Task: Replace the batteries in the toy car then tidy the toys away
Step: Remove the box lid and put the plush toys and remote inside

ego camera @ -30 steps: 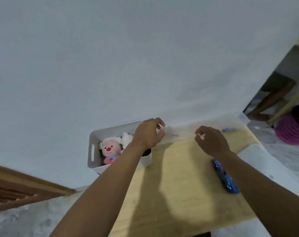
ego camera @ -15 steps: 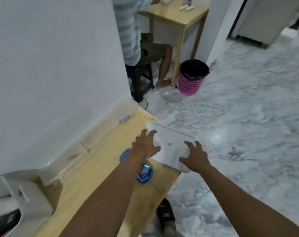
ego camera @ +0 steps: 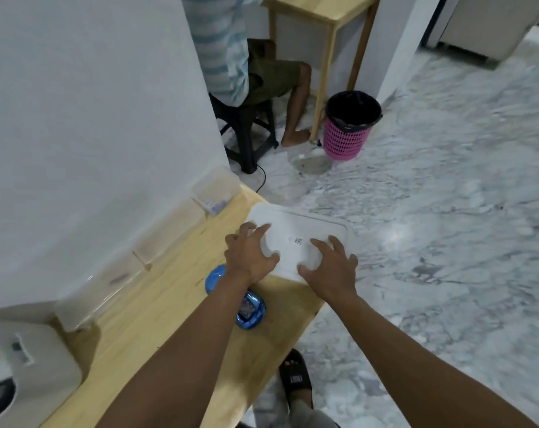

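A white rectangular lid lies flat at the right end of the wooden table, partly overhanging its edge. Both my hands are on the lid's near side: my left hand grips the near left corner with curled fingers, and my right hand holds the near right edge with fingers spread on top. The blue toy car lies on the table just behind my left wrist, partly hidden by my forearm. The white toy bin stands at the lower left, mostly cut off.
Clear plastic containers line the wall along the table's back; a smaller one holds something purple. A seated person, a black stool, another wooden table and a pink waste basket stand beyond. My sandalled foot is on the marble floor.
One second ago my hands were near the toy bin and the wall. The view has swung right, and both hands now hold the white lid, where they stay.
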Action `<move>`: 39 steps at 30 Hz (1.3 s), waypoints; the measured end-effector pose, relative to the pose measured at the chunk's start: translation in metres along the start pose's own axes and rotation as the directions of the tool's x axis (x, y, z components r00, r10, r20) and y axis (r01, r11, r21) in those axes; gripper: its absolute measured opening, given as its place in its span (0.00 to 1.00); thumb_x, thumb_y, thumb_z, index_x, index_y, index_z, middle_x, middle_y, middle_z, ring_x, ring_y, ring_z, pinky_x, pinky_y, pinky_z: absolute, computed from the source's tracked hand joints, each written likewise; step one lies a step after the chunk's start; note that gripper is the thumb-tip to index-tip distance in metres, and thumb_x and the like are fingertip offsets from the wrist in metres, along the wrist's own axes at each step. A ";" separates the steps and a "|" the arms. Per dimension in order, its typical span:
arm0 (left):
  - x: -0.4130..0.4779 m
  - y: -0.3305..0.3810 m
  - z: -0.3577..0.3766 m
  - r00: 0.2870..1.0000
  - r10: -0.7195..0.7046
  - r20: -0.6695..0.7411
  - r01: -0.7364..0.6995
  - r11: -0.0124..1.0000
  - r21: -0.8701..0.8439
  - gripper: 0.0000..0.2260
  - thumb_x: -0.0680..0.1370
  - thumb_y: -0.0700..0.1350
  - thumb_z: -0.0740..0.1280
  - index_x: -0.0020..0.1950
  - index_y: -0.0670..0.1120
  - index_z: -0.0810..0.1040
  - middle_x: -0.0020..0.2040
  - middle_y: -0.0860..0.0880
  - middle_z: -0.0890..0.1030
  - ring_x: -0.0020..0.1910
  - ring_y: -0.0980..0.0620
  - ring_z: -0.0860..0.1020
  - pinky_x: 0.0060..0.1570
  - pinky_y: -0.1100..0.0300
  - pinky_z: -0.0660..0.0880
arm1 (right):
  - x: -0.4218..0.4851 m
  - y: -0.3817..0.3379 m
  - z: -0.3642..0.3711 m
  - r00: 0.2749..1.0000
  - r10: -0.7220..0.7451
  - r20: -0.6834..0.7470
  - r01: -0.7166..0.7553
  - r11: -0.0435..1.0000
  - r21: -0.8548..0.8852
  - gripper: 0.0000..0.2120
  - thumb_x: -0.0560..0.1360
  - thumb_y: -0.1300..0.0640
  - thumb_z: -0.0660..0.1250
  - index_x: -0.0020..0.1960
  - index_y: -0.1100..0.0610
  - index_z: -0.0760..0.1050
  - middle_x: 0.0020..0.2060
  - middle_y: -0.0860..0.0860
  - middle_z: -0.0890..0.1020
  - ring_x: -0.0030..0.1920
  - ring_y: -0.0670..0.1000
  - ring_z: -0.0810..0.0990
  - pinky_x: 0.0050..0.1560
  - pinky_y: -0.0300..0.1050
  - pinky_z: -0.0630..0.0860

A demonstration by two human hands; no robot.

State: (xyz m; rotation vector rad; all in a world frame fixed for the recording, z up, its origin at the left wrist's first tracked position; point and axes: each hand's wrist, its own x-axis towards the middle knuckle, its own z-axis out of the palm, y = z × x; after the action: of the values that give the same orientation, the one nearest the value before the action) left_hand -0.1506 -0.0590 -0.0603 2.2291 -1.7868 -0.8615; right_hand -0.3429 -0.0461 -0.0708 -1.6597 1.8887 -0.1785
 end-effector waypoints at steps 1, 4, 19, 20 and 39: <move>-0.005 0.000 -0.013 0.999 -0.012 -0.046 0.012 1.000 -0.016 0.32 0.76 0.59 0.71 0.79 0.61 0.65 0.77 0.53 0.61 0.70 0.40 0.61 0.65 0.48 0.70 | 0.000 -0.012 -0.006 0.999 -0.030 -0.011 0.030 0.999 -0.022 0.34 0.72 0.37 0.68 0.75 0.42 0.65 0.79 0.49 0.58 0.79 0.52 0.57 0.77 0.58 0.50; -0.030 -0.011 -0.064 0.975 -0.089 -0.203 0.082 0.996 -0.044 0.31 0.76 0.59 0.70 0.78 0.60 0.66 0.77 0.53 0.59 0.70 0.39 0.60 0.63 0.45 0.72 | -0.005 -0.062 -0.017 0.992 -0.124 -0.023 0.123 0.992 -0.037 0.35 0.69 0.31 0.64 0.74 0.39 0.65 0.78 0.46 0.59 0.76 0.61 0.61 0.75 0.59 0.56; -0.313 -0.265 -0.198 0.571 -0.677 -0.465 0.644 0.720 -0.258 0.28 0.73 0.67 0.66 0.71 0.60 0.73 0.78 0.51 0.64 0.72 0.35 0.66 0.69 0.44 0.66 | -0.211 -0.333 0.122 0.644 -0.694 0.322 0.738 0.675 -0.023 0.29 0.70 0.35 0.67 0.70 0.37 0.70 0.76 0.39 0.62 0.74 0.60 0.61 0.73 0.56 0.63; -0.327 -0.277 -0.199 0.554 -0.699 -0.452 0.658 0.700 -0.276 0.28 0.73 0.67 0.66 0.72 0.59 0.73 0.78 0.51 0.63 0.73 0.35 0.65 0.69 0.44 0.66 | -0.222 -0.342 0.135 0.624 -0.703 0.342 0.753 0.658 -0.021 0.29 0.70 0.35 0.67 0.70 0.37 0.70 0.76 0.40 0.62 0.74 0.60 0.61 0.73 0.55 0.62; -0.367 -0.388 -0.177 0.595 -0.739 -0.316 0.709 0.668 -0.225 0.35 0.78 0.67 0.60 0.81 0.56 0.53 0.83 0.49 0.48 0.68 0.35 0.65 0.64 0.45 0.70 | -0.248 -0.374 0.224 0.457 -0.676 0.578 0.878 0.448 -0.170 0.35 0.76 0.32 0.58 0.79 0.36 0.52 0.81 0.43 0.46 0.78 0.68 0.42 0.78 0.61 0.50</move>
State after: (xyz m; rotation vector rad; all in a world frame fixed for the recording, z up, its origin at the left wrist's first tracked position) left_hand 0.2249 0.3504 0.0291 2.8409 -0.6053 -0.4927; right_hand 0.0996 0.1732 0.0156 -2.5762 0.6560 0.2794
